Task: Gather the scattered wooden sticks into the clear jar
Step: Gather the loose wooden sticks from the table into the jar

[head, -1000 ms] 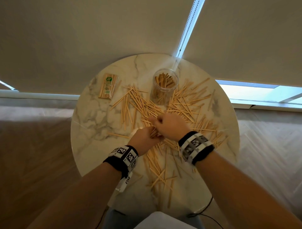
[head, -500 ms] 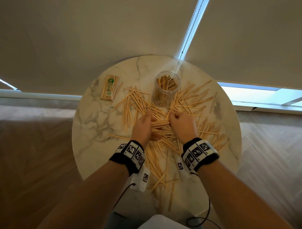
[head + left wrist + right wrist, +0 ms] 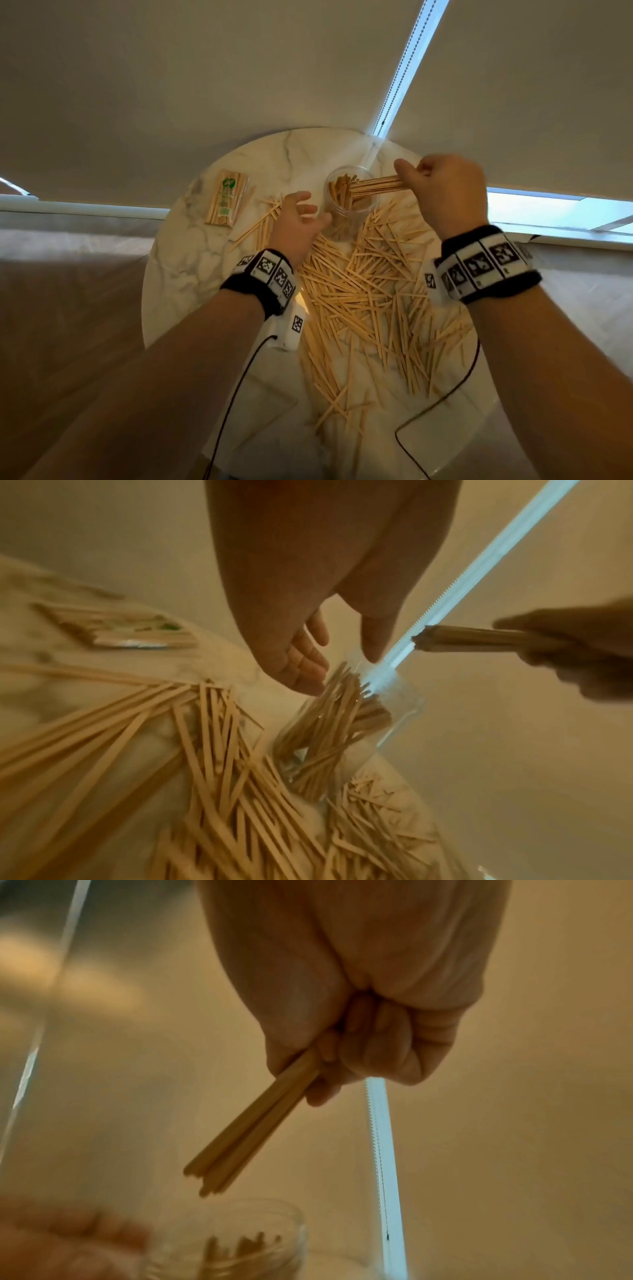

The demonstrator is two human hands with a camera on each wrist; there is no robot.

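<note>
The right hand point(image 3: 445, 192) has its grip closed around a bundle of sticks point(image 3: 375, 186), held near one end. The free ends point to the left of the frame and hang just above the mouth of the clear jar point(image 3: 349, 209), which stands upright in the upper middle of the round worktop point(image 3: 178, 260) and already holds some sticks. In the right wrist view the bundle point(image 3: 253, 1123) slopes down toward the jar rim point(image 3: 240, 1231) but is not yet inside.

The left hand point(image 3: 298, 222) is at the left side of the jar, its grip wide and holding nothing. The fingers point(image 3: 301, 664) are spread near the jar wall; whether they touch it I cannot tell.

Very many loose sticks point(image 3: 370, 298) still lie on the worktop below the jar, crossing each other, so I think the task is far from finished. A sealed packet of sticks point(image 3: 227, 197) lies at the upper left.

The sticks look light, thin and stiff, and probably smooth, so a loose bundle may fan out or slip. It seems best to hold them near the middle or upper end, ends aligned, and to steady the light jar so it does not tip.
</note>
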